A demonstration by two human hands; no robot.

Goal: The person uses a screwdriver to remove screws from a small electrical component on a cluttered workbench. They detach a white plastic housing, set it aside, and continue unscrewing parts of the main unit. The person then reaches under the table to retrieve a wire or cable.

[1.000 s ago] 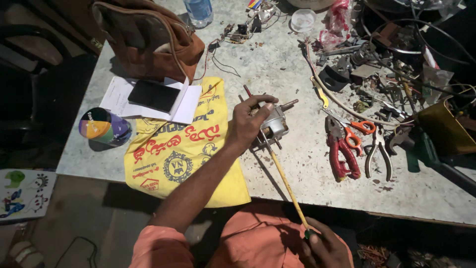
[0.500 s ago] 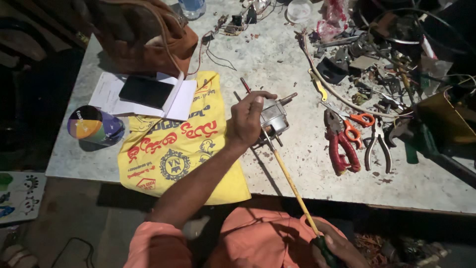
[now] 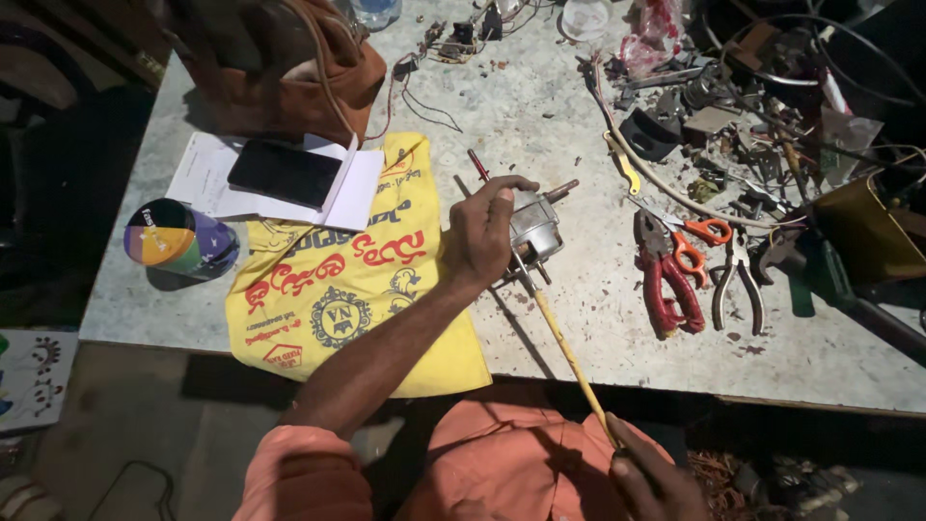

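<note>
Little has shifted since half a second ago: the left hand point(image 3: 487, 232) still clamps the motor, and the right hand point(image 3: 651, 478) has slid only slightly along the bottom edge with its tool.

Biggest of all is the speckled grey stone desk point(image 3: 540, 116), filling most of the view. On it, at about nine o'clock from the motor, lies a yellow cloth bag with red and dark printing point(image 3: 342, 280), flat and partly under the forearm. At eleven o'clock stands a brown leather handbag point(image 3: 289, 58), and just below it a black phone resting on white papers point(image 3: 285, 174). Far out at nine o'clock lies a round tin with a multicoloured label point(image 3: 174, 241) on its side. At three o'clock from the motor are red-handled pliers point(image 3: 666, 285), with orange-handled scissors point(image 3: 699, 236) just beside them.

The small grey metal motor with a projecting shaft point(image 3: 535, 227) sits near the desk's middle, touching the bag's right edge. The left hand is closed over its top, fingers curled round the casing. A long screwdriver with a thin yellow shank point(image 3: 564, 347) runs from the motor down toward five o'clock, its handle gripped in the closed right hand at the frame's lower edge.
</note>
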